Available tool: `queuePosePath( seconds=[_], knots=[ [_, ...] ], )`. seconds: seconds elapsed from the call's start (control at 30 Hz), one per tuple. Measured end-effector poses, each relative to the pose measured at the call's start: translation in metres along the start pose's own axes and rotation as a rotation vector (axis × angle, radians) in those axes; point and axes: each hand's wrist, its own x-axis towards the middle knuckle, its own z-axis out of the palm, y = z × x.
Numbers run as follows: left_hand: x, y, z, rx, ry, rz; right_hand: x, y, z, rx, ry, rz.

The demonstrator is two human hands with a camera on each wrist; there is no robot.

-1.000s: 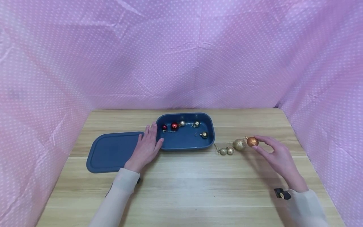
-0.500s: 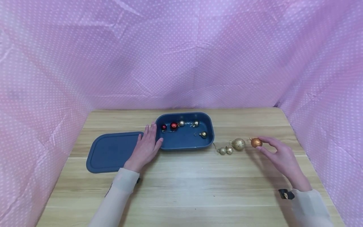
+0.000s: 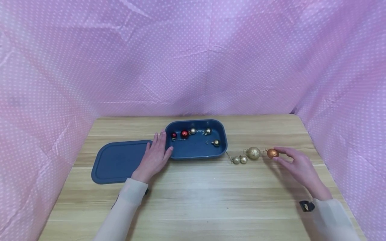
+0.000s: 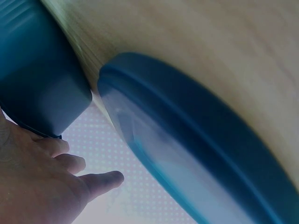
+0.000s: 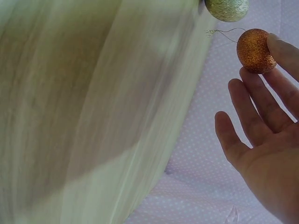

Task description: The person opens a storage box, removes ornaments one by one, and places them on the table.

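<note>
My right hand [image 3: 300, 169] pinches an orange glitter Christmas bauble [image 3: 272, 153] between thumb and fingertips; its thin gold hanging loop [image 5: 229, 33] points left, toward the other baubles. Just left of it lies a larger pale gold glitter bauble [image 3: 253, 153], with two small gold baubles, one glittery [image 3: 236, 160] and one smooth [image 3: 243, 159], farther left. My left hand [image 3: 153, 156] rests with straight fingers against the left side of a blue box [image 3: 196, 156]. Inside the box are a red bauble [image 3: 184, 134], a smaller dark red one [image 3: 174, 135] and several small gold ones [image 3: 215, 143].
A flat blue lid [image 3: 120, 162] lies on the wooden table [image 3: 193, 197] left of the box, partly under my left hand in the head view. Pink dotted cloth [image 3: 193, 67] hangs behind and along both sides of the table.
My right hand has drawn the orange bauble a little to the right and down, opening a gap from the large pale gold bauble. The left hand stays at the box.
</note>
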Motion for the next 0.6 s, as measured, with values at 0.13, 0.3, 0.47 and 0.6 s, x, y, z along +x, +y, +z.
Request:
queuePosePath(
  seconds=[0.13,0.3,0.47,0.6],
  knots=[
    [-0.0004,-0.0001,0.0004,-0.004,0.004,0.003,0.0017,0.0026,0.0009,0.023,-0.018,0.009],
    [-0.0006,-0.0001,0.0009,-0.008,0.008,0.008,0.0034,0.0054,0.0019,0.029,-0.052,0.025],
    [-0.0006,-0.0002,0.0003,-0.007,0.004,0.007,0.0051,0.0073,0.0039,0.017,-0.069,0.027],
    [-0.0005,0.0000,-0.0004,-0.003,0.005,0.005,0.0068,0.0089,0.0064,-0.002,-0.066,0.017]
  ],
)
